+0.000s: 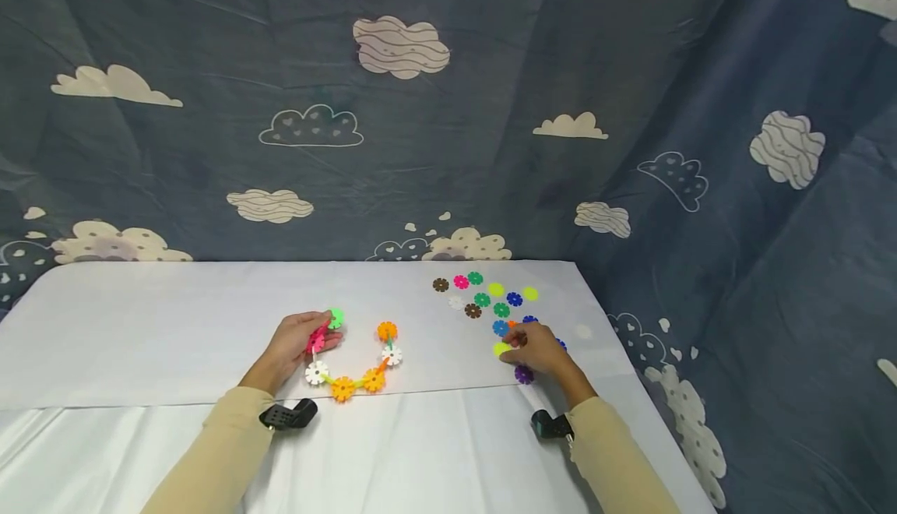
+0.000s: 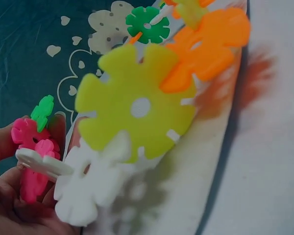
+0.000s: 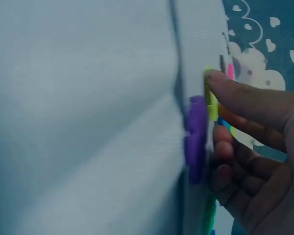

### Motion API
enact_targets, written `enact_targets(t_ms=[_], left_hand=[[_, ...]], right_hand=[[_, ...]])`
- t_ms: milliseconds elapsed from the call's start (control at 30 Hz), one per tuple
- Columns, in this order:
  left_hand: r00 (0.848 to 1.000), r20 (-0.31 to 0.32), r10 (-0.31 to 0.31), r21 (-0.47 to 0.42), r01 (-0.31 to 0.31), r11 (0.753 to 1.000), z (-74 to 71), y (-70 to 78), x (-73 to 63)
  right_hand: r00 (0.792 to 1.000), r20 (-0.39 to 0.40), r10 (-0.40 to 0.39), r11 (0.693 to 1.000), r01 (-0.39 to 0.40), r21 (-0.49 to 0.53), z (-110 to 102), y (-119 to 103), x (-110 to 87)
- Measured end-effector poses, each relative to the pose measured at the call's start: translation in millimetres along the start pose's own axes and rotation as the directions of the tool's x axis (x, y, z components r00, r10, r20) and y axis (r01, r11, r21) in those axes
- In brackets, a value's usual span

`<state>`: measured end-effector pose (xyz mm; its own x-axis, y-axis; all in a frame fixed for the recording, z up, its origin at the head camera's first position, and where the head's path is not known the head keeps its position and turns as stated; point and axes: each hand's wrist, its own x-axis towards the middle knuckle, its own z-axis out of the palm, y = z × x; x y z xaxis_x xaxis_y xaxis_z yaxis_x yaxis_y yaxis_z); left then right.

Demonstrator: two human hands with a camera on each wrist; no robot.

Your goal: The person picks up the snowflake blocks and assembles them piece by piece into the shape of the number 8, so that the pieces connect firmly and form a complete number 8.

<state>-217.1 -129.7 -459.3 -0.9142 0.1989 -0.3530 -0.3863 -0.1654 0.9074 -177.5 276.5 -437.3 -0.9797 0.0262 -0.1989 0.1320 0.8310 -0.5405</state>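
Observation:
My left hand [image 1: 289,345] holds one end of a curved chain of interlocking plastic flower discs by its pink disc [image 2: 27,132]. A light green disc [image 1: 336,318] sticks up at that end. The chain runs on through a white disc [image 1: 317,373] and orange discs [image 1: 342,389] to another orange disc [image 1: 387,331] at the far end. Thin edge-on discs link these, and a yellow disc [image 2: 137,105] looms large in the left wrist view. On the right, my right hand [image 1: 538,349] pinches a yellow disc [image 1: 501,349] between thumb and fingers. Close by lies a purple disc [image 1: 523,374].
Loose flower discs in several colours lie beyond my right hand, among them a brown disc [image 1: 440,285], a green disc [image 1: 482,300] and a blue disc [image 1: 515,299]. The white table [image 1: 175,327] ends at a dark cloud-print curtain [image 1: 455,148].

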Motion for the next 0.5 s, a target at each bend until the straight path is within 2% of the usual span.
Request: enact_targets(t_ms=[100, 200, 367, 500], left_hand=[[1.0, -0.006, 0.008, -0.004, -0.008, 1.0, 0.9, -0.9, 0.8], [1.0, -0.017, 0.0, -0.001, 0.0, 1.0, 1.6, -1.2, 0.7], [0.999, -0.04, -0.009, 0.005, 0.009, 1.0, 0.3, -0.6, -0.5], [0.998, -0.064, -0.012, 0.007, 0.013, 1.0, 1.7, -1.8, -0.2]], right_hand=[[1.0, -0.013, 0.016, 1.0, -0.016, -0.016, 3, 0, -0.6], [0.999, -0.026, -0.027, 0.999, 0.027, 0.016, 5, -1, 1.5], [0.994, -0.054, -0.091, 0.978, 0.1, 0.183, 14, -15, 8.1], [0.988, -0.06, -0.144, 0.936, 0.155, 0.316, 28, -42, 14.1]])
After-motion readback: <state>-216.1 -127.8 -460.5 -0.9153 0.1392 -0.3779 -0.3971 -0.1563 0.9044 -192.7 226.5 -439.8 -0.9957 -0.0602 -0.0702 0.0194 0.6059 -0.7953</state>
